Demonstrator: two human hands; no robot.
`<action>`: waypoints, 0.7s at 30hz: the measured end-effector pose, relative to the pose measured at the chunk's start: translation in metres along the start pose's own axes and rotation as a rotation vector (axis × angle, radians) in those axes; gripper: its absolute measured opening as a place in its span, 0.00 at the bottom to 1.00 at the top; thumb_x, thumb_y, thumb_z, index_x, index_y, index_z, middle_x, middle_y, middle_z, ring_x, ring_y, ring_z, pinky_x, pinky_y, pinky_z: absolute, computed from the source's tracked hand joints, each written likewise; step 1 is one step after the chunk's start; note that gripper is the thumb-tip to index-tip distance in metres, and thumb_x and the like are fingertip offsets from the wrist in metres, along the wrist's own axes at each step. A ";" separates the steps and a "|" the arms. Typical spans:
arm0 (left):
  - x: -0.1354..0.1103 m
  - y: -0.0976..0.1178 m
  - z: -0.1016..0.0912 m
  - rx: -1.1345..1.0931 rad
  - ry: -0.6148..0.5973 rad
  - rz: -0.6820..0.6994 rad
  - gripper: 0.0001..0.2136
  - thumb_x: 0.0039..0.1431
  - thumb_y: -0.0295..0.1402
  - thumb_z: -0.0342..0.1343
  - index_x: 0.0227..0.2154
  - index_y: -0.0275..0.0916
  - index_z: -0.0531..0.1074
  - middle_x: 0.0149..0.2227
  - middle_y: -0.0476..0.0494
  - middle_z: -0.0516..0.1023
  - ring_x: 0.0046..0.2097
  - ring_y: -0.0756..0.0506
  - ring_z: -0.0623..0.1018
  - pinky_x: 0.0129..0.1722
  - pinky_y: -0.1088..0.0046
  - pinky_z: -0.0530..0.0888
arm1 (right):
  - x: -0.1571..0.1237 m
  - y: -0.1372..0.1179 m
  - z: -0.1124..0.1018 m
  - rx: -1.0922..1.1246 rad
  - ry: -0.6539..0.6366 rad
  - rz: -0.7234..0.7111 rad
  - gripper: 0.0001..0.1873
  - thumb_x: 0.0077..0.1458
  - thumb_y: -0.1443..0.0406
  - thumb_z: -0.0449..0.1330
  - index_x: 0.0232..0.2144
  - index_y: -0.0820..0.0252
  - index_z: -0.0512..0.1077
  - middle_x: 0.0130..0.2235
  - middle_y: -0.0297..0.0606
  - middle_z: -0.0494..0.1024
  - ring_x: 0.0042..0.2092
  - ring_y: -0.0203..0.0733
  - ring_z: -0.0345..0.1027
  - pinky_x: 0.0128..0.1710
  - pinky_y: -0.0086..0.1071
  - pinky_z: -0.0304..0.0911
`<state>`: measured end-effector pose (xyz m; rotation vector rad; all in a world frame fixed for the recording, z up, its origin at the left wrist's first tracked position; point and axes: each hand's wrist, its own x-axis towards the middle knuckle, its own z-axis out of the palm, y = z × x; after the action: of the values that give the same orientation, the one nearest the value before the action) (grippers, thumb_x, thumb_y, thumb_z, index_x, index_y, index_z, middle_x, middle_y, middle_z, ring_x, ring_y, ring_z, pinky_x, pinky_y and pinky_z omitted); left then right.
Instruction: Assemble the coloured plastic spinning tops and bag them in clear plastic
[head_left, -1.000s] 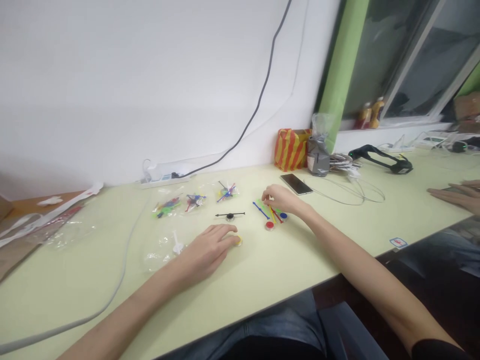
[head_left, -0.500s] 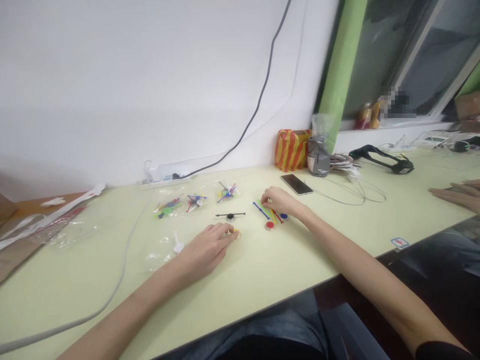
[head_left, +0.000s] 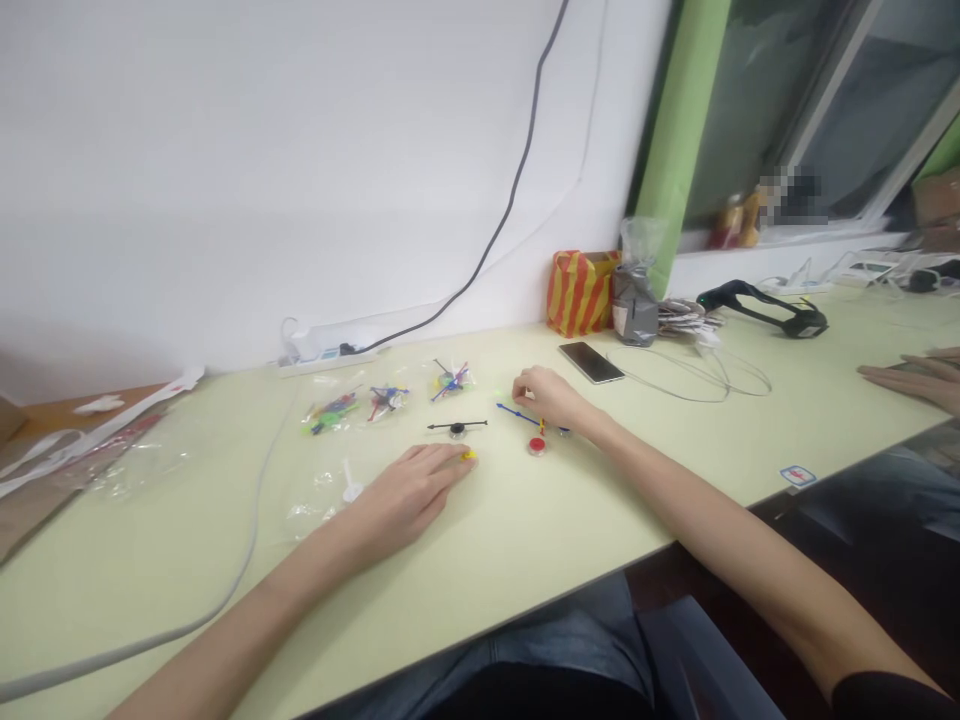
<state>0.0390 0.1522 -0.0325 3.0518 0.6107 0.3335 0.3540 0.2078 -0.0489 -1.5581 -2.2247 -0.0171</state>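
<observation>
My left hand [head_left: 409, 490] rests low over the table, fingers together, the fingertips on a small yellow round piece [head_left: 469, 455]. My right hand [head_left: 553, 398] is closed in a pinch over a little pile of arrow-shaped parts; what its fingertips hold is hidden. Beneath them a blue arrow [head_left: 516, 412] sticks out to the left, and a red round piece [head_left: 536, 446] lies just in front. A black arrow on a round base [head_left: 457, 430] lies between my hands. A white piece [head_left: 352, 490] on a clear plastic bag [head_left: 311, 513] is left of my left hand.
Small clear bags of coloured parts [head_left: 388, 398] lie behind my left hand. A phone [head_left: 591, 362], a striped bag [head_left: 579, 295] and a black headset-like frame [head_left: 765, 308] are farther back. A thick cable [head_left: 244, 545] crosses the left side. Another person's hands [head_left: 911, 380] rest at right.
My right hand has shifted slightly left, and the blue arrow under it has turned to lie flatter. More of the yellow piece shows at my left fingertips.
</observation>
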 end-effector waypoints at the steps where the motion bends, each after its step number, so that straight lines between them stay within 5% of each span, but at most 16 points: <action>1: 0.000 0.000 0.000 -0.008 0.012 0.004 0.22 0.68 0.22 0.44 0.61 0.44 0.67 0.61 0.40 0.69 0.61 0.39 0.69 0.59 0.56 0.70 | 0.000 0.000 -0.001 0.017 0.025 0.007 0.06 0.58 0.72 0.60 0.31 0.60 0.76 0.37 0.40 0.80 0.41 0.42 0.69 0.42 0.31 0.58; 7: 0.001 0.001 -0.001 -0.024 0.019 0.013 0.21 0.68 0.22 0.43 0.60 0.42 0.67 0.60 0.40 0.69 0.61 0.40 0.68 0.60 0.57 0.70 | -0.002 -0.001 -0.001 0.165 0.063 0.065 0.06 0.59 0.72 0.59 0.33 0.60 0.76 0.35 0.37 0.81 0.37 0.39 0.72 0.39 0.29 0.60; 13: 0.002 0.000 -0.001 -0.041 0.036 0.015 0.20 0.68 0.22 0.44 0.58 0.43 0.69 0.59 0.40 0.70 0.60 0.39 0.69 0.59 0.57 0.70 | -0.002 -0.002 -0.001 0.143 0.008 0.097 0.05 0.56 0.72 0.60 0.30 0.60 0.76 0.34 0.37 0.81 0.36 0.38 0.72 0.37 0.28 0.59; 21: -0.001 -0.002 0.001 -0.030 0.021 0.019 0.20 0.68 0.23 0.44 0.59 0.43 0.67 0.60 0.40 0.69 0.61 0.39 0.68 0.59 0.57 0.70 | -0.003 0.000 -0.003 0.135 0.105 0.088 0.05 0.57 0.71 0.61 0.33 0.60 0.77 0.36 0.38 0.81 0.39 0.40 0.72 0.40 0.29 0.60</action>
<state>0.0379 0.1534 -0.0336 3.0311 0.5728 0.3714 0.3559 0.2049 -0.0472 -1.5436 -2.0317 0.0744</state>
